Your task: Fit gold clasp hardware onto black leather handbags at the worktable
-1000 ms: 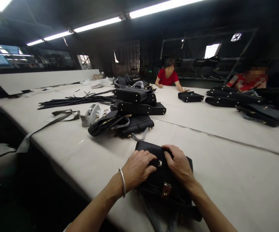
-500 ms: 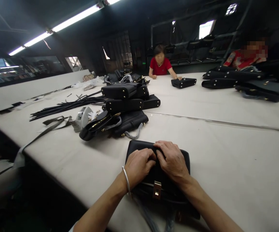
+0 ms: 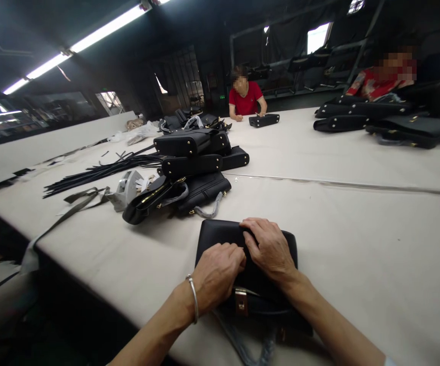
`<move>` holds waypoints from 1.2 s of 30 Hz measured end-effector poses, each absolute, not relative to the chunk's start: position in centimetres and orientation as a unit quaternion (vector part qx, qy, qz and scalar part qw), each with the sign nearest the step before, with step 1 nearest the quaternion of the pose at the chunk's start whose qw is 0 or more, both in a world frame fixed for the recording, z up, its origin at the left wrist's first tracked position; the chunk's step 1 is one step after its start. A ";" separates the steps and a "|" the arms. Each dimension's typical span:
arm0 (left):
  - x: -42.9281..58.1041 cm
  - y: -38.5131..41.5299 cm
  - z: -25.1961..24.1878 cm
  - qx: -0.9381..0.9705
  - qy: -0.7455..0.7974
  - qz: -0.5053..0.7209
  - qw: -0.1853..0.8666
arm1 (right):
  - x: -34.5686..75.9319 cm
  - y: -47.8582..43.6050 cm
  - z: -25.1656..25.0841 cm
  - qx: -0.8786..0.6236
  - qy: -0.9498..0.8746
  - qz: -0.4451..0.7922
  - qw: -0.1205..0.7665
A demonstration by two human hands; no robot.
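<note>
My left hand (image 3: pixel 218 274) has slid back toward the gold clasp (image 3: pixel 241 301); both hands, right hand (image 3: pixel 269 249) too, press together on the black handbag (image 3: pixel 220 235), seemingly closing its flap.

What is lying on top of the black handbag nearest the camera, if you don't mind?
Both hands, left hand and right hand, rest on the black handbag; they cover its flap's middle, above the gold clasp.
</note>
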State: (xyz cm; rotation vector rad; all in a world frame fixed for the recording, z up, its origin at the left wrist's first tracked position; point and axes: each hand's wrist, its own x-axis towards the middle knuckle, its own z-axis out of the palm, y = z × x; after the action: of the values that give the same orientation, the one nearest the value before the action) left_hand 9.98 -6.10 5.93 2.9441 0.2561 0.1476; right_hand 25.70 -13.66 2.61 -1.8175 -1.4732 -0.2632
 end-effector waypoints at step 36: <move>-18.8 -4.4 -3.9 0.800 0.571 0.182 0.004 | 23.5 -22.9 7.9 -0.718 -0.481 0.304 0.402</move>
State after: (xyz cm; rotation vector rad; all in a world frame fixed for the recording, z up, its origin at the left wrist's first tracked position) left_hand -18.84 -4.41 -3.93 2.5083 1.7901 0.5690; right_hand 23.48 -22.92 7.85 -1.8141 -1.2146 0.7675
